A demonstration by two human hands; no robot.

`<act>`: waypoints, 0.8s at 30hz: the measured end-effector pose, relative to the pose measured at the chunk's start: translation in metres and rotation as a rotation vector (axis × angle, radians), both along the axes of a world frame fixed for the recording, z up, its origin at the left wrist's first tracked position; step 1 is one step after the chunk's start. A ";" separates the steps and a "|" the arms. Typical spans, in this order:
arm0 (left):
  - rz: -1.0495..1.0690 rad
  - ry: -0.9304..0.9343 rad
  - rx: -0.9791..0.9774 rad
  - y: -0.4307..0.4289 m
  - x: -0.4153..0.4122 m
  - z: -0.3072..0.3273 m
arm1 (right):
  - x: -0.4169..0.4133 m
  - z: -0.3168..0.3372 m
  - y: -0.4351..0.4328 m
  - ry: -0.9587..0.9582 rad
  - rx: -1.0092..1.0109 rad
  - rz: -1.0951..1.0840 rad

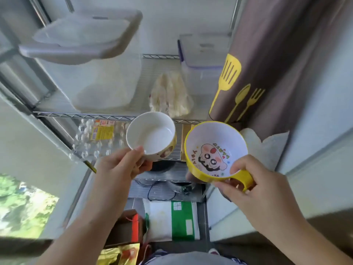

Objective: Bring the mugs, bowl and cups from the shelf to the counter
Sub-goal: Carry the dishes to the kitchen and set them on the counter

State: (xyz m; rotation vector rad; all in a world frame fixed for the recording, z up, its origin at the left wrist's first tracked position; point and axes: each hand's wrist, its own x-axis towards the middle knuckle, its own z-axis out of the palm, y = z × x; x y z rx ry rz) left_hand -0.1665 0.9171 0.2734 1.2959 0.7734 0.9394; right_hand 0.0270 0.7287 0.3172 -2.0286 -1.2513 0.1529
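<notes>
Two of the task's pieces are already off the rack and in the air, at mid-frame. The white bowl [150,135], with a yellow patterned outside, sits in the left hand [122,167]: thumb hooked over the near rim, the other fingers underneath, so it stays level with its mouth up. Just to its right, apart from it, is the yellow handled cup [214,150] — wide, pale inside, with a cartoon face printed on the bottom. The right hand [254,186] pinches it at the near edge, thumb inside the rim and fingers wrapped under the yellow handle [247,180]; that grip looks chosen to keep the cup flat while it travels. Coloured letters ring the cartoon, but they read upside down from here and I cannot make them out reliably.

Both are held in front of the wire shelf [86,115], whose rail crosses the frame just above them. Behind, in the upper half, stand a large translucent tub [107,83], a clear box with a purple-trimmed lid [200,54] and a bag of pale food [172,92]. At right hangs a brown curtain [286,64] printed with yellow utensils. Below the bowl lies a clear egg tray [91,144] with an orange-yellow label too blurred to read. On the floor, lower centre, lies a white and green sack [172,219] — its printing is illegible too.

No counter is in view, so the carry has yet to finish.
</notes>
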 end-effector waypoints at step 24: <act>-1.003 0.485 0.008 -0.119 0.061 -0.077 | -0.110 -0.073 -0.197 0.360 -0.175 -0.967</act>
